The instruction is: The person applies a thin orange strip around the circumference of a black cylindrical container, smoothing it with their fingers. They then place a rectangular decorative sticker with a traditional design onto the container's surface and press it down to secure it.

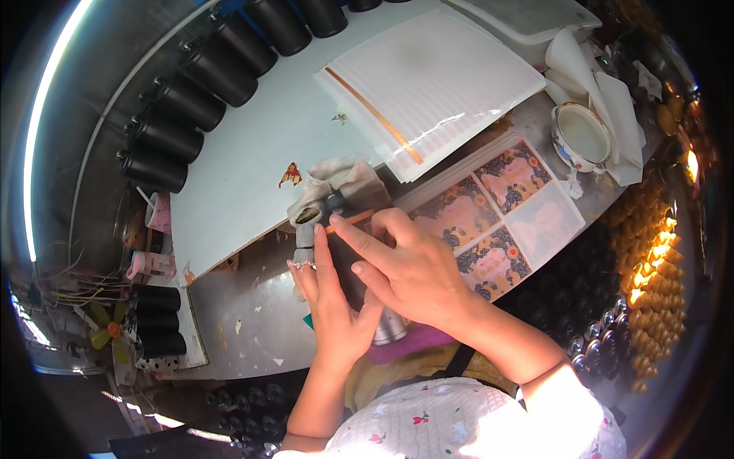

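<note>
A dark cylinder with a silver end point(391, 329), like a metal cup, lies in front of me between my hands. An orange strip point(355, 221) crosses its upper part. My left hand point(329, 306) rests along the cylinder's left side, fingers stretched out, with the index fingertip beside the strip's left end. From the right, my right hand point(417, 271) reaches over the cylinder, its index fingertip touching the strip and its thumb apart; the other fingers bend loosely. Just beyond the fingertips stands a grey cloth-wrapped post point(304, 241), next to a crumpled grey cloth point(355, 183).
White striped sheets point(436, 76) bearing another orange strip lie on the pale board point(252, 153). Printed pink-and-black sheets point(489, 260) are stacked at right, near an enamel bowl point(581, 136). Several black cylinders point(218, 69) line the far-left edge; golden objects point(657, 291) crowd the right.
</note>
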`<action>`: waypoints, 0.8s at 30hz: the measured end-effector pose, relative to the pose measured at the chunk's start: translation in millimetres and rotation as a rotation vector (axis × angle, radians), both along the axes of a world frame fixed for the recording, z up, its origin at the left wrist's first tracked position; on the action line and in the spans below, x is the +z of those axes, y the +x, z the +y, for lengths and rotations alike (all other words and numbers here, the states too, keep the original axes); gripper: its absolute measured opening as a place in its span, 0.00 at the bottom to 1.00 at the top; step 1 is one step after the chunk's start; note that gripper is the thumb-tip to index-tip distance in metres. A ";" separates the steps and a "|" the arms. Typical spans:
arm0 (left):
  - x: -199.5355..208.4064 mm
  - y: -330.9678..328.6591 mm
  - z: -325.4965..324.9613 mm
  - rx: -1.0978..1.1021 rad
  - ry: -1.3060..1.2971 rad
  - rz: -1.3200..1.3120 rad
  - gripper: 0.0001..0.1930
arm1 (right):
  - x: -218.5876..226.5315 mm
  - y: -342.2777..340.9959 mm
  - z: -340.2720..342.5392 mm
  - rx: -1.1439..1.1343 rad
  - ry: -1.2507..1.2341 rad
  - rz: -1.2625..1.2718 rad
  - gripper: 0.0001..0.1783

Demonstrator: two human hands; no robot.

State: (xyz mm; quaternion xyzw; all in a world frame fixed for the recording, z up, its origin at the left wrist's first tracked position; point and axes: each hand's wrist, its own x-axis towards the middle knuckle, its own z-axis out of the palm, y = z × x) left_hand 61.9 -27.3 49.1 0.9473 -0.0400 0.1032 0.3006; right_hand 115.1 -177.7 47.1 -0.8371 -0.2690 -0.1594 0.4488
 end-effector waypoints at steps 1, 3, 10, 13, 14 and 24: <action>-0.2 -0.2 -0.2 0.000 -0.008 0.007 0.46 | -0.3 -0.6 -0.3 -0.012 -0.001 -0.005 0.31; -1.2 -0.8 -0.3 -0.002 -0.024 0.020 0.46 | -0.5 -3.1 -0.9 -0.036 -0.005 -0.016 0.31; -1.0 1.3 4.9 -0.063 0.100 -0.113 0.42 | -4.8 -6.7 -1.4 -0.045 0.092 0.070 0.32; 10.8 5.6 0.9 -0.099 0.204 -0.175 0.38 | -22.4 -11.7 0.6 -0.099 0.261 0.219 0.26; 17.0 6.5 -0.6 -0.112 0.261 -0.168 0.37 | -30.9 -13.8 1.5 -0.117 0.552 0.414 0.24; 27.2 -25.0 -14.8 -0.387 0.334 -0.012 0.37 | -21.9 -0.1 -50.9 -0.487 1.601 0.914 0.18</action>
